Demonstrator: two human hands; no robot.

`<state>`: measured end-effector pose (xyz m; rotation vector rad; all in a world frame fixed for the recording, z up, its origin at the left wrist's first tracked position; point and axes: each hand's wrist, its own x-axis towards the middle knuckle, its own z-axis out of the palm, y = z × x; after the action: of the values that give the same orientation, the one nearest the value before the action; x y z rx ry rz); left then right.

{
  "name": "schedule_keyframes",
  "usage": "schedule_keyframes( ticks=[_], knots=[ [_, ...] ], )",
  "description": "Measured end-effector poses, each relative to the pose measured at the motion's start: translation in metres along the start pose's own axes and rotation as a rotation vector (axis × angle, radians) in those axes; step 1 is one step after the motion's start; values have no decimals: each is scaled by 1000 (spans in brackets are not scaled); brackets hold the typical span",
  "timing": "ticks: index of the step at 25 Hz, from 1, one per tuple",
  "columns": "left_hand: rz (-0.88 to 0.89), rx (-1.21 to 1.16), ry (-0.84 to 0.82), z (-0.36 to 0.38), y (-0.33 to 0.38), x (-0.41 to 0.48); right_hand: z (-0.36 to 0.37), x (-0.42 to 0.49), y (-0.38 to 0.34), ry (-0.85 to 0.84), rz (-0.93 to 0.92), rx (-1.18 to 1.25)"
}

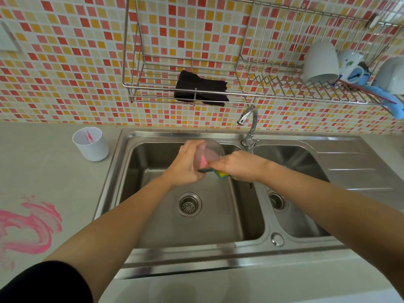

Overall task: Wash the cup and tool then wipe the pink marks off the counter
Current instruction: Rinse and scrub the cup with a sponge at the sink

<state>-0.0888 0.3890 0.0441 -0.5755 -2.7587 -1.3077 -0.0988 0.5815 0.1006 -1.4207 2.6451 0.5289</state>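
Over the left basin of the steel sink (220,252), my left hand (185,165) grips a clear plastic cup (207,153) smeared pink inside, tilted on its side. My right hand (238,165) holds a yellow-and-green sponge (222,174) pressed to the cup's mouth. A white cup (90,144) with pink streaks inside stands upright on the grey counter, left of the sink. Broad pink marks (30,228) smear the counter at the far left. I cannot make out a tool.
A chrome tap (249,125) rises between the two basins, with a drainboard (354,162) to the right. On the tiled wall, a wire rack (153,92) holds a dark cloth (200,88). Further right hang upturned mugs (320,62) and a blue item.
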Motion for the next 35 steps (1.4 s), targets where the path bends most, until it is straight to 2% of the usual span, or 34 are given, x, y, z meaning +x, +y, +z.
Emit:
schedule_keyframes(
  ticks=[3,5,7,10,12,13,15,17,19,21,23,25,27,30,32,35],
  knots=[
    [-1,-22,-132,-9,-2,-2,5,-8,7,158,-242,-113],
    [-11,-54,-167,-10,-3,-2,10,-11,11,293,-340,-187],
    [-21,-62,-153,-8,0,-2,6,-8,3,227,-242,-115],
    [-2,-4,-77,-2,1,-2,-3,-2,-16,30,80,351],
    [21,40,-49,0,2,-2,-9,-3,-21,-3,149,568],
    [30,49,-49,1,2,-2,-10,-5,-19,9,86,479],
    [40,40,-50,1,1,-1,-7,-8,-12,129,-97,75],
    [40,29,-24,4,0,-1,3,-9,-1,181,-161,-31],
    [42,27,-3,7,-1,-1,-4,-10,0,67,-96,168],
    [38,32,-2,7,-2,1,-10,-14,-2,-19,76,468],
    [48,62,-17,6,-2,2,-13,-19,-10,-23,182,668],
    [76,124,11,6,-3,3,-16,-21,-14,-4,191,761],
    [86,151,97,7,-2,1,-16,-18,-13,16,155,649],
    [58,124,127,9,5,0,-13,-16,-8,-3,73,228],
    [25,71,94,9,7,1,-10,-19,-4,4,35,109],
    [34,46,-50,1,7,-1,-12,-28,3,100,-109,67]
  ],
)
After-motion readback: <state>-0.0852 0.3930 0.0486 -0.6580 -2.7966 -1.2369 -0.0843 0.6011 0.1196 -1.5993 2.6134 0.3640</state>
